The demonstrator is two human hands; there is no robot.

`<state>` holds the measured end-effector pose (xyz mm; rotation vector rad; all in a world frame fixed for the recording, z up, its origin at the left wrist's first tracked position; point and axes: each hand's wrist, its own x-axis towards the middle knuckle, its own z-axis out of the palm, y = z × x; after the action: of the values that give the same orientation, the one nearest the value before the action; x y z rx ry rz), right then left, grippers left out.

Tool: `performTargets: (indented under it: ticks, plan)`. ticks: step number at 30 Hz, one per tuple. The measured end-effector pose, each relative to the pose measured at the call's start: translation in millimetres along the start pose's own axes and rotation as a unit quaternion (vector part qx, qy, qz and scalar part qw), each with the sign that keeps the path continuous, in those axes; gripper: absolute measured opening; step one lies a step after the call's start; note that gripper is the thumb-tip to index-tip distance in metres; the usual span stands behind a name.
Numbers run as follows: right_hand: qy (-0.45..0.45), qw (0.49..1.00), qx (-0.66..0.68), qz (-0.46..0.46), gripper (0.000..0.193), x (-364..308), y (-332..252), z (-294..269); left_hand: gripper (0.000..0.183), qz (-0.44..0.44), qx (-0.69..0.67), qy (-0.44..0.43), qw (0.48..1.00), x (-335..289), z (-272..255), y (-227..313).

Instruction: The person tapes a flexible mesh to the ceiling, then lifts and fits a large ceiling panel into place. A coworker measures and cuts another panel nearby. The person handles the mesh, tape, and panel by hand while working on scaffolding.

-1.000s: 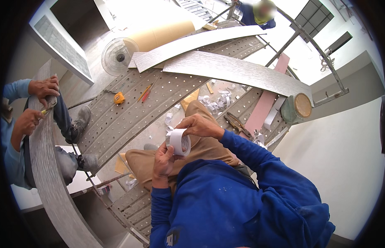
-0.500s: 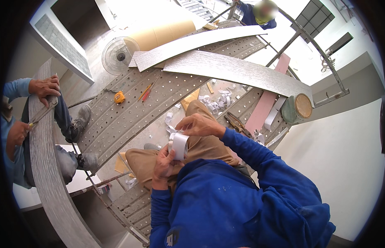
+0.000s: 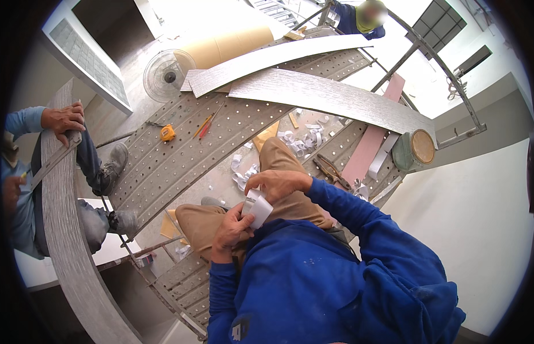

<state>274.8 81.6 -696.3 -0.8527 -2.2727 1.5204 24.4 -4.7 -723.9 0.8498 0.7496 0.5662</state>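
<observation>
A roll of white tape or edging strip [image 3: 258, 208] sits above my lap, tilted. My left hand [image 3: 229, 231] is closed around its lower left side, thumb across the front. My right hand [image 3: 277, 184] bends over its top edge with curled fingers touching it; the fingertips are partly hidden behind the roll. Past my knees, curled white strip scraps [image 3: 304, 139] lie in a heap, with more offcuts [image 3: 243, 176] close to my right hand.
A perforated metal platform [image 3: 181, 155] holds an orange tape measure [image 3: 167, 133], pencils [image 3: 204, 126] and pliers [image 3: 331, 171]. Long silvery planks [image 3: 330, 97] cross it near a green tin [image 3: 413, 150]. At left, a co-worker's hand [image 3: 64, 120] holds a metal straightedge on a grey plank [image 3: 69, 229].
The roll has tilted and turned in my left hand. My right hand has come down slightly against its top. The co-worker's lower hand at left has drawn back from the plank.
</observation>
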Motion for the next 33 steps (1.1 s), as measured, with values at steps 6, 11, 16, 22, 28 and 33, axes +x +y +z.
performTargets:
  ticks: [6, 11, 16, 22, 28, 33]
  plan:
    - [0.064, 0.996, -0.052, -0.020, 0.053, -5, 6, 2, 0.050, -0.005, 0.017, -0.001, 1.000, 0, -4, -2]
    - [0.082, 0.994, -0.057, -0.036, 0.050, -5, 6, 1, 0.050, 0.001, -0.009, -0.001, 1.000, 2, -3, -2]
    - [0.062, 0.998, -0.004, -0.005, 0.051, -7, 1, -7, 0.054, 0.020, -0.027, -0.012, 0.999, 1, -1, 5]
    - [0.057, 0.998, -0.024, -0.001, 0.051, -8, -8, -20, 0.062, 0.024, -0.053, -0.046, 0.997, -2, 1, 11]
    - [0.095, 0.992, -0.073, -0.046, 0.041, -9, -14, -26, 0.062, 0.007, -0.038, -0.050, 0.998, 0, -1, 13]
    - [0.212, 0.960, -0.180, -0.025, 0.047, 0, -8, -23, 0.059, -0.016, -0.035, -0.041, 0.998, 0, -9, 14]
